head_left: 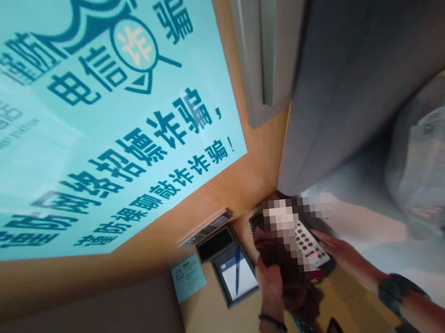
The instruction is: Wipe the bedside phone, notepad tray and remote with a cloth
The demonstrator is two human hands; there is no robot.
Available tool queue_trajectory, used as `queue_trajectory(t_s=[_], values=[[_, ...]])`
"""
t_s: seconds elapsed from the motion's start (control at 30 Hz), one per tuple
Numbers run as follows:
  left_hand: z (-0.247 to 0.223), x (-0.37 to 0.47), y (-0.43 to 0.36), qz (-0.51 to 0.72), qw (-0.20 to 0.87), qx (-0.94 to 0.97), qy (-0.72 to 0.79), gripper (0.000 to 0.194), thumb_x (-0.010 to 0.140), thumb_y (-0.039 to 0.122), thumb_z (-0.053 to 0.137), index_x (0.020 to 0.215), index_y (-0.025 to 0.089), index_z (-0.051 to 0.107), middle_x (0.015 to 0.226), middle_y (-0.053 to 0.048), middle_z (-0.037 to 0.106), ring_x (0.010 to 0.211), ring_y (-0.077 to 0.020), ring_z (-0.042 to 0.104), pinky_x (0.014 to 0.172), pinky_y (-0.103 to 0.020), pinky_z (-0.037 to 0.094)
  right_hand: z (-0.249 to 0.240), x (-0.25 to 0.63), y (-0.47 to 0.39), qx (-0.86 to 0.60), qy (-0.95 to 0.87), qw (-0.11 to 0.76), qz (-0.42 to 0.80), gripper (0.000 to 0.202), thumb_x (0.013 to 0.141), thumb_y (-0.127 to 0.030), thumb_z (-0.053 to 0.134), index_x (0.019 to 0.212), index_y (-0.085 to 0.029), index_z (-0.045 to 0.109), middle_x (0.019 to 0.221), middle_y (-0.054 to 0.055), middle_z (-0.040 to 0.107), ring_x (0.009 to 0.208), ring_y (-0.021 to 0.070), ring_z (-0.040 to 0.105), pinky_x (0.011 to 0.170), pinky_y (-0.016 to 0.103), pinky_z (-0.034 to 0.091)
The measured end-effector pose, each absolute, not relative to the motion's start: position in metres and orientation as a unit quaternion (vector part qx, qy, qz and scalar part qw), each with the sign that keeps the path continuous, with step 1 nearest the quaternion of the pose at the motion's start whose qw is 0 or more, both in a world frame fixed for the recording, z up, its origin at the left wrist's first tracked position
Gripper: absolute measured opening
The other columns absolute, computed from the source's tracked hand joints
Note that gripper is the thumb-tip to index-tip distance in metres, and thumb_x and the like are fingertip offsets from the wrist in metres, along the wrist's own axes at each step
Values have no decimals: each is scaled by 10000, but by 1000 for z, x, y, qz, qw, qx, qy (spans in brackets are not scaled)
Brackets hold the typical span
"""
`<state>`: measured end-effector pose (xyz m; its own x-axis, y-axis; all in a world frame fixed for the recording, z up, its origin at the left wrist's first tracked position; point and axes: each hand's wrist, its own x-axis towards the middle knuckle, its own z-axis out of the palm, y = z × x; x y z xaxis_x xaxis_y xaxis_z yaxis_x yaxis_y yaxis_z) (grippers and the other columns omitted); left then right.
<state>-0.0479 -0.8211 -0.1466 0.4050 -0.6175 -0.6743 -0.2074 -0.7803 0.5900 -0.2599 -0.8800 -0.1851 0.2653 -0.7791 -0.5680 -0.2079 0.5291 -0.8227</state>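
Desk [215, 326]: cloth [294, 281] in left fingers [266, 274].

Left hand [269, 281] fisted, right hand [341, 254] flat, both outstretched.

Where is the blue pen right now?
In the head view, the blue pen lies on a notepad tray, just left of the left hand.

I count two hands: my left hand [269, 282] and my right hand [345, 257]. One dark red cloth [298, 285]. One desk telephone [308, 242]. One notepad tray [235, 274] with one blue pen [237, 269] on it. One pale green card [188, 277]. One teal poster [81, 112]. One black wristband [273, 323] and one dark wristwatch [397, 291]. One bench [223, 325].
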Motion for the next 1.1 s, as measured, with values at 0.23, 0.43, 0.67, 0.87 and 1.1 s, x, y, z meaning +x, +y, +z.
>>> queue_trajectory(t_s=[0.23, 0.43, 0.67, 0.87, 1.1], values=[[-151, -43, -822, -499, 237, 815, -175, 505, 652, 69, 508, 1137, 136, 632, 973, -70, 712, 919, -196, 668, 772, -231, 513, -192, -279, -875, -483, 605, 609, -174, 877, 611, -621, 638, 1316, -107, 555, 1210, 140, 600, 994, 314, 629, 924, 447, 512], [-149, -44, -824, -502, 226, 816, -174, 491, 690, 54, 496, 1160, 134, 611, 969, -74, 709, 889, -181, 671, 746, -223, 509, -192, -268, -874, -521, 654, 512, -195, 809, 592, -611, 584, 1223, -107, 624, 1187, 137, 603, 1003, 308, 585, 889, 450, 491], [-130, -48, -834, -501, 211, 819, -185, 457, 682, -11, 459, 1085, 94, 647, 957, -85, 706, 878, -168, 665, 699, -195, 481, -187, -264, -878, -498, 662, 531, -176, 833, 565, -672, 553, 1150, -86, 640, 984, 121, 667, 825, 280, 626, 778, 419, 514], [-127, -68, -814, -556, 222, 777, -194, 480, 633, -58, 415, 1029, 51, 662, 928, -96, 719, 876, -196, 672, 666, -214, 482, -192, -288, -847, -441, 711, 515, -188, 804, 556, -740, 519, 1051, -121, 655, 940, 124, 678, 830, 292, 649, 784, 426, 540], [-57, -33, -848, -485, 305, 777, -261, 512, 632, 4, 413, 1092, 84, 623, 861, -48, 709, 784, -176, 646, 678, -226, 486, -202, -300, -841, -407, 715, 525, -217, 848, 590, -764, 471, 1125, -126, 633, 1207, 140, 601, 1124, 317, 572, 1007, 459, 473]])
